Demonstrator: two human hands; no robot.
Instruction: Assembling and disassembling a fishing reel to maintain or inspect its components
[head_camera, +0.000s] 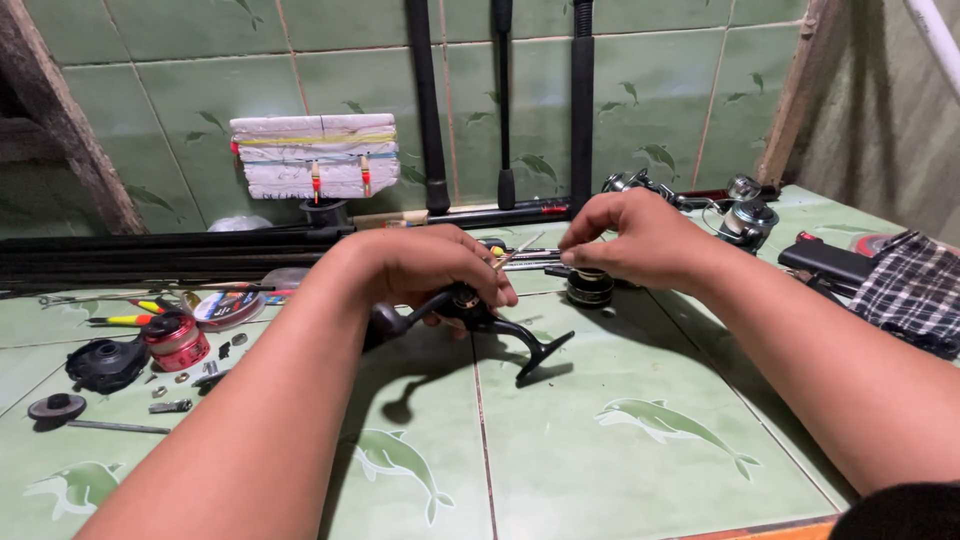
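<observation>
Hands over green tiled counter (620, 450), dolphin pattern on tiles. Left hand (425, 265) clenched round black fishing reel body (470, 315), knuckles up, reel lifted just above tiles, its foot (545, 352) pointing down and right, handle knob (385, 322) out to left beneath wrist. Right hand (640, 238) pinched at thumb and forefinger on something too small to make out, close beside left fingertips; rest of fingers curled loosely. Black spool (590, 287) on counter directly under right hand, apart from it or touching, could not tell. Red spool (176, 340) and black round housing (106, 364) well off to left, small screws and washers (170, 392) scattered near them, red-and-yellow floats (135, 312) just behind. Second spinning reel (748, 218) beyond right wrist near wall. Black rod butts (432, 110) upright against green wall tiles. White foam block (312, 155) wound with line, leaned on wall. Checked cloth (915, 290) at far right edge.
</observation>
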